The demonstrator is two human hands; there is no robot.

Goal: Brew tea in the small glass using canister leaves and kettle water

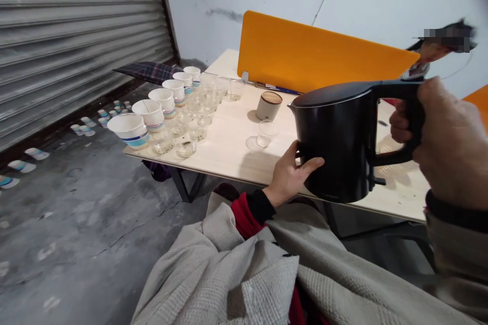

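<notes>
A black electric kettle (335,147) is held above the front edge of the table, its spout toward the left. My right hand (444,132) is wrapped round the kettle's handle. My left hand (292,175) presses against the kettle's lower left side, thumb on the wall and other fingers partly hidden. Just left of the spout, a small clear cup (267,134) stands on the table. Behind that cup sits a grey canister (269,107) with a wooden-looking lid.
White paper cups (148,114) line the table's left edge, beside rows of clear cups (186,148) with dark bits inside. An orange divider (316,51) crosses the table (224,147). More paper cups (37,153) lie on the floor. Another person (434,51) is beyond the divider.
</notes>
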